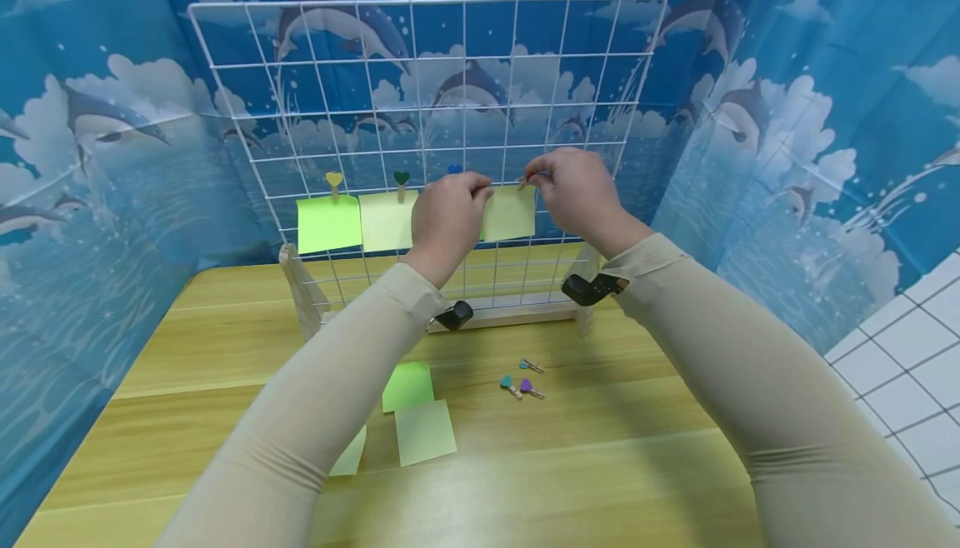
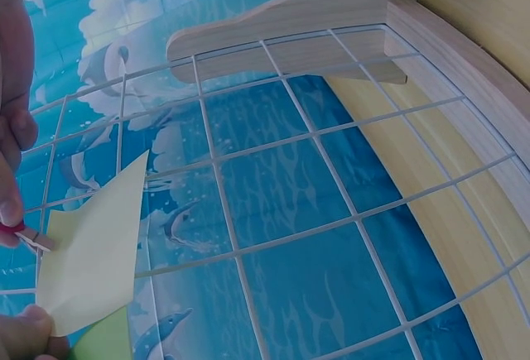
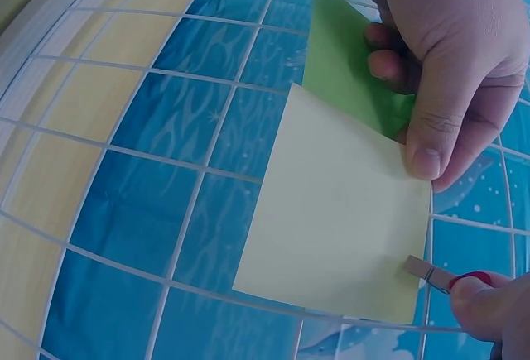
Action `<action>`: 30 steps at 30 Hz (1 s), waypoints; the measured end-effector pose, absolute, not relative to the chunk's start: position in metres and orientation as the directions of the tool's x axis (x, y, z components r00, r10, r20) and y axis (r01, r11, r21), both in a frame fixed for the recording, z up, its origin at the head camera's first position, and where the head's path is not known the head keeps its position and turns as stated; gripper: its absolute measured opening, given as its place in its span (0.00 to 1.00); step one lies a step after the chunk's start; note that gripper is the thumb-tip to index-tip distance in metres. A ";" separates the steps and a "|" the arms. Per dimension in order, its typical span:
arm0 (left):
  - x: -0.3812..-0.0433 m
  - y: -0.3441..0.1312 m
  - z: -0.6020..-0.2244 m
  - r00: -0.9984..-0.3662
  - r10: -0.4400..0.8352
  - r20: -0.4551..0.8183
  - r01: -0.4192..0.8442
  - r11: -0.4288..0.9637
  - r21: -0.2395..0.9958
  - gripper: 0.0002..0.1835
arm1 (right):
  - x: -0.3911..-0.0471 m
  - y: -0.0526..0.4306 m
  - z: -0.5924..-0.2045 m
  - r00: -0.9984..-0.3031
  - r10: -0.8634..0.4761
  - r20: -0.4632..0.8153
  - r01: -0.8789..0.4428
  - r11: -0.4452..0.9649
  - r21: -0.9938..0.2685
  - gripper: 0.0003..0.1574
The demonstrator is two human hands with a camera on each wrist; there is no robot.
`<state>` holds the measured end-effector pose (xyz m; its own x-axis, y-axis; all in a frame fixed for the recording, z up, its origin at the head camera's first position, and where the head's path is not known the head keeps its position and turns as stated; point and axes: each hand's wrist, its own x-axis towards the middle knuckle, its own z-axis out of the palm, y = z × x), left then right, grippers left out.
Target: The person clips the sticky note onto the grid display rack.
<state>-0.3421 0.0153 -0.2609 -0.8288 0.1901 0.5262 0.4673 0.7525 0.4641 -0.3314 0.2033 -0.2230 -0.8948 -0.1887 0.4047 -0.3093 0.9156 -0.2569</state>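
Observation:
A pale yellow sticky note lies against the white wire grid. My left hand pinches its upper left corner between thumb and fingers. At its upper right edge my right hand pinches a small wooden clothespin with a red end; the clothespin's tip is on the note. Partly behind my left hand hangs a green note, beneath a blue heart clothespin. Further left, a bright green note hangs from a yellow heart clothespin, and a pale note from a dark green one.
On the wooden table lie a green note, a pale note and another partly under my left forearm. Blue and purple heart clothespins lie to their right. Wooden feet support the grid; a dolphin curtain surrounds it.

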 end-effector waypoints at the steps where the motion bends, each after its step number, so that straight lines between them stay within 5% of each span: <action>1: -0.342 0.015 -0.261 -0.830 0.190 0.525 0.467 0.751 0.466 0.15 | -0.332 0.203 -0.223 -0.898 -0.187 0.397 -0.305 0.917 -0.258 0.19; 30: -0.344 0.016 -0.263 -0.828 0.177 0.532 0.462 0.752 0.470 0.15 | -0.332 0.198 -0.212 -0.934 -0.195 0.300 -0.276 0.926 -0.256 0.21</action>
